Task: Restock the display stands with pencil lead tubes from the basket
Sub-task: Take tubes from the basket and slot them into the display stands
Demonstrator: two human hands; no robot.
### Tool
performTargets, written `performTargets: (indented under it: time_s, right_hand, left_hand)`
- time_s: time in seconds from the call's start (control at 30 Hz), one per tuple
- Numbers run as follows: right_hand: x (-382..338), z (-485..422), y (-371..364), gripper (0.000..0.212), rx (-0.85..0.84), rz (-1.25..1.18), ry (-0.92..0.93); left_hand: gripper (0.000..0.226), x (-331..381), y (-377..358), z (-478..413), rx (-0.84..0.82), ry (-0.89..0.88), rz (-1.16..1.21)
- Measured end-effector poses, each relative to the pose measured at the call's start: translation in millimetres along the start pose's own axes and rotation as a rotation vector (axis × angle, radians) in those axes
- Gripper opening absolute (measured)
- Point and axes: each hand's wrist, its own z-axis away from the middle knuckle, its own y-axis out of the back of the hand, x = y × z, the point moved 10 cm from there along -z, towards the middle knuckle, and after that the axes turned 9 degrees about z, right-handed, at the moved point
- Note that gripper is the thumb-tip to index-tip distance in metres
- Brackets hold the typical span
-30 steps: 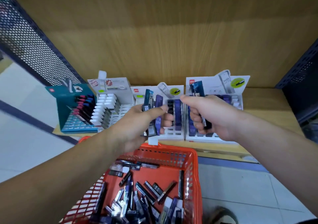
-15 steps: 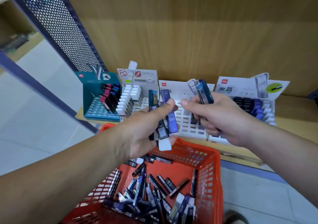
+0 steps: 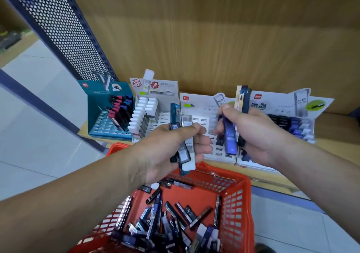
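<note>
Shelf: the light wooden shelf [image 3: 331, 128] carries a row of display stands, ahead of both hands
Basket: the red plastic mesh basket [image 3: 241, 204] sits below the hands, nearer the person than the shelf, with a heap of loose dark lead tubes [image 3: 175, 223] inside
Stand: the white cardboard slotted display stand [image 3: 202, 104] lies straight behind the hands, many slots looking bare
Left hand: the left hand [image 3: 165, 151] is clamped on a bundle of clear and dark tubes [image 3: 185, 155], roughly upright
Right hand: the right hand [image 3: 259, 136] grips several tubes, pinching a flat purple lead tube [image 3: 229, 136]
Purple tube: long axis near upright, lower end towards the stand's slots; the right hand is nearer, so I'd guess it goes down and forward
</note>
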Motion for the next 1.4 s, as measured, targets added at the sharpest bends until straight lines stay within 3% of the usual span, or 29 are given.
performTargets:
  time_s: [0.1,0.2,0.37,0.6,0.77,0.9,1.1,1.23,1.4]
  right_hand:
    - [3.7,1.3,-4.7,0.026,-0.034,-0.099,-0.049]
    - [0.7,10.6,-17.4,0.022,-0.119,-0.011,-0.022]
    - [-2.4,24.7,-45.7,0.044,-0.279,0.088,0.024]
    - [-15.8,30.6,-52.0,0.030,-0.219,0.164,0.154]
    - [-10.2,31.8,-46.0,0.017,-0.265,0.208,0.109]
    - [-10.9,31.7,-41.4,0.015,-0.289,0.197,0.127]
    - [-12.7,12.5,8.8,0.010,-0.055,-0.027,0.055]
    - [-9.3,12.9,23.4,0.034,-0.041,-0.066,0.032]
    - [-6.0,17.3,10.8,0.035,-0.109,-0.059,0.013]
  left_hand:
    - [0.034,8.7,6.4,-4.4,0.015,-0.063,0.072]
    - [0.034,22.1,16.9,-6.5,0.066,-0.137,0.085]
    - [0.033,25.1,23.5,-4.1,0.125,-0.105,0.233]
    - [0.031,12.5,5.0,-2.5,0.108,-0.085,0.260]
    - [0.071,12.3,8.7,-8.0,0.090,-0.127,0.009]
    - [0.042,16.3,8.1,-9.4,0.080,-0.188,-0.109]
    - [0.069,24.4,21.0,-17.7,0.126,-0.202,-0.005]
    - [0.036,30.1,22.6,-18.4,0.137,-0.266,-0.182]
    - [0.018,30.2,-3.3,-13.1,0.069,-0.345,-0.393]
